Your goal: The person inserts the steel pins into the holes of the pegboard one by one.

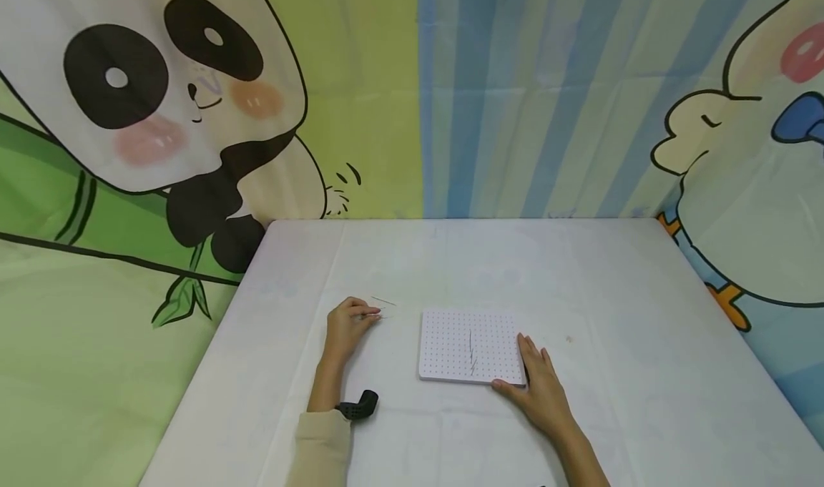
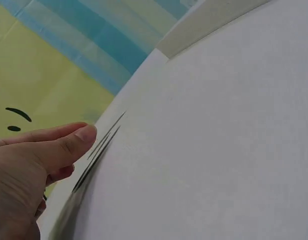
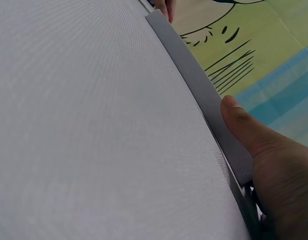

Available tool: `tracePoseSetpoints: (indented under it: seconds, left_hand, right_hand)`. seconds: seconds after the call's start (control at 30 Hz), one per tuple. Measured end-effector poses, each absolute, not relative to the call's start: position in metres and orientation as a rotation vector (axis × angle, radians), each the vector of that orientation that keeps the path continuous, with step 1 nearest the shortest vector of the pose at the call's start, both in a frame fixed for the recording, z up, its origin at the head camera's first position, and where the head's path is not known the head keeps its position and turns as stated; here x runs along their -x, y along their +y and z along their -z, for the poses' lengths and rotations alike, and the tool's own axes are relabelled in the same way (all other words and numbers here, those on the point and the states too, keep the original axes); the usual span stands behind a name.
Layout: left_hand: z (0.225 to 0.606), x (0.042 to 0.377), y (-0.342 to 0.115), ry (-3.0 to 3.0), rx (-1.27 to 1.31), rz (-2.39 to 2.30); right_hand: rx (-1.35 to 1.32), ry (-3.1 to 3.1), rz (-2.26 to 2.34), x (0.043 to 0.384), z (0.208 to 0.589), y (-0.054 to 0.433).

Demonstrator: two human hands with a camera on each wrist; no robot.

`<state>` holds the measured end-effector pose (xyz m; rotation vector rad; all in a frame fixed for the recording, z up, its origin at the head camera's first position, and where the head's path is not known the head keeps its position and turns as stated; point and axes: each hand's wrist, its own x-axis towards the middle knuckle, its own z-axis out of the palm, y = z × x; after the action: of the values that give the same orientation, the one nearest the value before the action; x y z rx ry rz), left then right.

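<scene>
A white pegboard dotted with rows of small holes lies on the table. Several thin dark needle-like pins stand in it, forming a short column near its middle in the head view. My right hand rests at the board's near right corner, thumb along the front edge and fingers along the right side. Left of the board, my left hand reaches down with thumb and forefinger close together. Loose pins lie on the table right at those fingertips; I cannot tell whether one is pinched.
The white table runs back to a cloth backdrop printed with a panda and stripes. A black wrist device sits on the left forearm, beside a beige sleeve.
</scene>
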<state>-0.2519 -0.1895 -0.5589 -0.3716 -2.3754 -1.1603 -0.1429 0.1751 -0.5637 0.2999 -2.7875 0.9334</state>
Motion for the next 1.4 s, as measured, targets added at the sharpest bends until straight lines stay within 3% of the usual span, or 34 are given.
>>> tracePoseSetpoints:
  seconds: [0.93, 1.13, 1.4]
  left_hand:
    - [0.561, 0.254, -0.183, -2.361, 0.283, 1.399]
    - [0.540, 0.247, -0.163, -2.111, 0.421, 1.808]
    - [0.505, 0.231, -0.122, -2.056, 0.580, 1.954]
  right_hand:
    - [-0.280, -2.804, -0.938, 0.143, 0.562, 0.176]
    - [-0.292, -2.781, -0.934, 0.142, 0.562, 0.175]
    - [-0.298, -2.782, -0.941, 0.144, 0.563, 0.175]
